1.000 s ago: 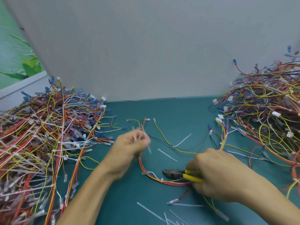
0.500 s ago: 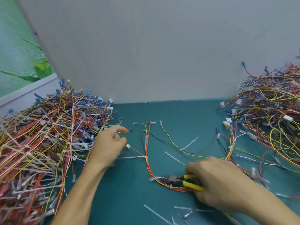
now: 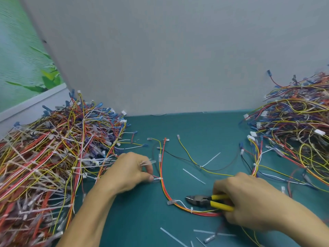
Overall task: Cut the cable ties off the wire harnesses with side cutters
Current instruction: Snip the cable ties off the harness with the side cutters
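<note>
Our left hand [image 3: 130,172] pinches a cable tie [image 3: 158,178] on the harness [image 3: 162,190], above its bend. Our right hand [image 3: 249,202] curls round the side cutters [image 3: 201,201], nose just inside that bend. We should hold the harness taut and nip only plastic, never wire.

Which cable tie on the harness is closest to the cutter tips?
The white tie on the red-and-yellow bundle just below the side cutters; another sits up by the left hand.
</note>
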